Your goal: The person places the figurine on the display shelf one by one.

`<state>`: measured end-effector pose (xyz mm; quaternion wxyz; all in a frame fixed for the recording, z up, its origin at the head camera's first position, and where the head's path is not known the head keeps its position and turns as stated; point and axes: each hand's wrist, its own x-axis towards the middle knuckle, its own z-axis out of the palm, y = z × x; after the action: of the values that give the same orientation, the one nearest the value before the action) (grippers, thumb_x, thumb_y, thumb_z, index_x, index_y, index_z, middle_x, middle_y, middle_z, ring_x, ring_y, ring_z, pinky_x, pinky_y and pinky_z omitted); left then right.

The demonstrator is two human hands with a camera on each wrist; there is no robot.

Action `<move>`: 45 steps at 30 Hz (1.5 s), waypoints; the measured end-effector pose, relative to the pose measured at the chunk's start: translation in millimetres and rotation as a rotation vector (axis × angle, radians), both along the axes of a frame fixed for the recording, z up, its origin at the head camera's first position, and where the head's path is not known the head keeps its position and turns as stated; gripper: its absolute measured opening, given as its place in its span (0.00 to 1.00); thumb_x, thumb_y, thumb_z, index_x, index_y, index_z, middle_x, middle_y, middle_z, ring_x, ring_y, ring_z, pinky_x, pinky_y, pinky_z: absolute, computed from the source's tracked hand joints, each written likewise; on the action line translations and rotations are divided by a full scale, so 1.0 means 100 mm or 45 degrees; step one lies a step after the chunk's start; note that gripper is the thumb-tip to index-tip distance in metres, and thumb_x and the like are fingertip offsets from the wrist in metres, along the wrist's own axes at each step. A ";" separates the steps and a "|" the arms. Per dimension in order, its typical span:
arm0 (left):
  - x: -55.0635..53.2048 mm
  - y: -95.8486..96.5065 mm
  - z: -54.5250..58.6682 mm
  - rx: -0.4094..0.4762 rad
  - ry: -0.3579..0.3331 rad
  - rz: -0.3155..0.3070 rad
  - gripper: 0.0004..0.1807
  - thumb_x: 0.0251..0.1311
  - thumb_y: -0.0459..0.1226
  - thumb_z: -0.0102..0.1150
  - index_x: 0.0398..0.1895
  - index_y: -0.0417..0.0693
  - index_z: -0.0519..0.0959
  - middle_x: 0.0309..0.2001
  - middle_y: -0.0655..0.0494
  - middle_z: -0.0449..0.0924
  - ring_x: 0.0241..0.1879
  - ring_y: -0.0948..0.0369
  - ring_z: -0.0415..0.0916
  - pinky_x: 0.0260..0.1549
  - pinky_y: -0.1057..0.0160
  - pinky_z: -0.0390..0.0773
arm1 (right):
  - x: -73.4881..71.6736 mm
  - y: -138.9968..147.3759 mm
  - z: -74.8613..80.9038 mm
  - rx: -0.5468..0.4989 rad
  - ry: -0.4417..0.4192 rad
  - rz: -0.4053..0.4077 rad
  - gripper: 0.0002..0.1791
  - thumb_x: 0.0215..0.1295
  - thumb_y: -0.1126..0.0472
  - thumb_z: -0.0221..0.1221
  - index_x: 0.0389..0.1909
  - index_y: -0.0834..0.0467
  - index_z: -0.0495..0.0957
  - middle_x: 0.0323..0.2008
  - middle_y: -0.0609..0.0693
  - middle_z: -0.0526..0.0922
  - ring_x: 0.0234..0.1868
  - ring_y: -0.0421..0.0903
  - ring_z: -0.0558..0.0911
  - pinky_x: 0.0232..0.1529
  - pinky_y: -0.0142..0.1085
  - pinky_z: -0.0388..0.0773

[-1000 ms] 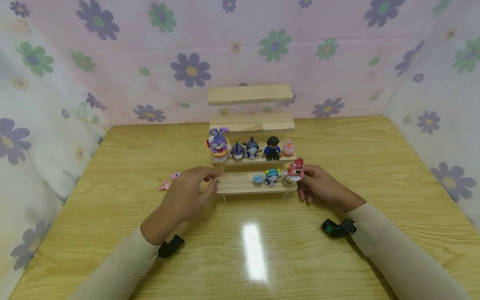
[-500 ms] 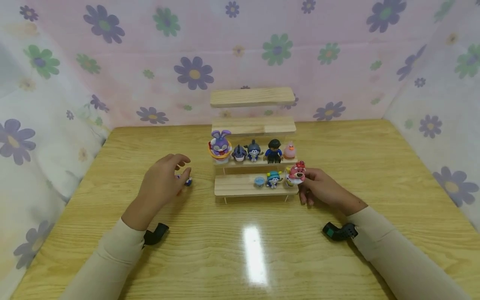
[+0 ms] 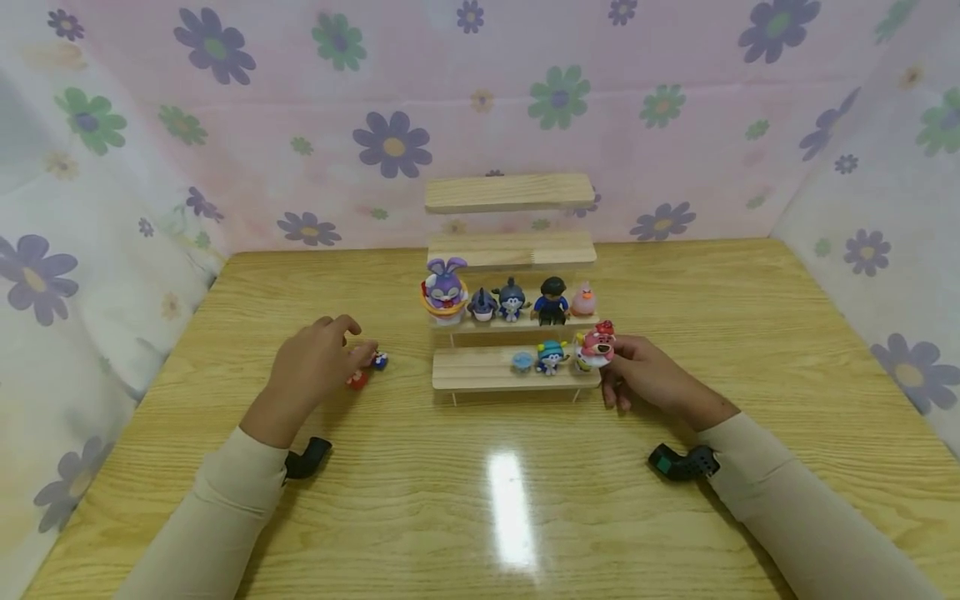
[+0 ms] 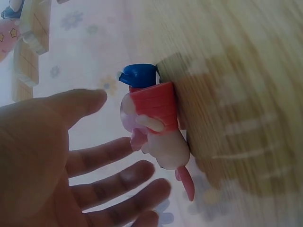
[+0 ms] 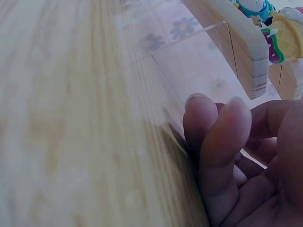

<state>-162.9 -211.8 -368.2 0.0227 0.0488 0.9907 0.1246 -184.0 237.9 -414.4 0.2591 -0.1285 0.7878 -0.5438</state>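
Observation:
At the left, my left hand reaches over small toy figures on the table. In the left wrist view its fingers spread around a white-and-pink figure with a red part; a gap shows at the thumb, and I cannot tell whether a fingertip touches. A blue piece sits behind it. My right hand rests at the right end of the lowest shelf, beside a pink bear figure. Its fingers curl loosely near the table, with nothing visible between them; the thumb's contact is hidden.
A tiered wooden display stand rises mid-table on clear supports. A purple rabbit figure, a black-haired figure and other toys line its second tier. The bottom tier bears a blue dish and a horned figure.
My left hand has moved left from the stand's lower shelf to the figures lying on the table. The right hand stays by the bear figure. The view shifts slightly.

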 end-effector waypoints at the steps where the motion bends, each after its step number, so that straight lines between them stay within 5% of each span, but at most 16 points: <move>1: 0.00 0.01 0.00 -0.008 -0.030 0.001 0.27 0.68 0.54 0.58 0.56 0.40 0.78 0.46 0.39 0.81 0.34 0.50 0.79 0.28 0.54 0.79 | 0.01 0.01 0.00 -0.005 0.002 -0.001 0.20 0.83 0.56 0.40 0.59 0.68 0.70 0.22 0.56 0.79 0.18 0.44 0.77 0.19 0.39 0.78; 12: -0.04 -0.02 -0.05 -0.056 -0.190 0.010 0.33 0.67 0.61 0.54 0.52 0.38 0.78 0.40 0.44 0.85 0.29 0.55 0.78 0.23 0.59 0.76 | 0.02 0.01 -0.03 -0.021 0.022 0.011 0.19 0.83 0.55 0.39 0.55 0.63 0.73 0.22 0.57 0.79 0.18 0.44 0.76 0.18 0.38 0.78; 22: -0.04 -0.02 -0.07 -0.083 -0.173 -0.021 0.30 0.66 0.61 0.55 0.46 0.42 0.82 0.29 0.53 0.81 0.23 0.58 0.73 0.19 0.63 0.69 | 0.03 0.03 -0.03 -0.014 -0.008 -0.007 0.17 0.83 0.58 0.39 0.52 0.64 0.73 0.21 0.57 0.79 0.17 0.44 0.76 0.18 0.37 0.77; 45: -0.08 0.01 -0.06 0.139 -0.160 -0.051 0.29 0.67 0.52 0.61 0.61 0.42 0.73 0.37 0.49 0.86 0.23 0.62 0.76 0.20 0.64 0.73 | 0.02 -0.01 0.02 -0.016 0.016 0.001 0.19 0.82 0.58 0.40 0.57 0.68 0.70 0.21 0.57 0.78 0.17 0.43 0.75 0.18 0.38 0.77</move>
<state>-170.7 -211.3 -374.3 0.0846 0.0621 0.9779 0.1806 -181.7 237.0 -412.6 0.2536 -0.1340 0.7859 -0.5478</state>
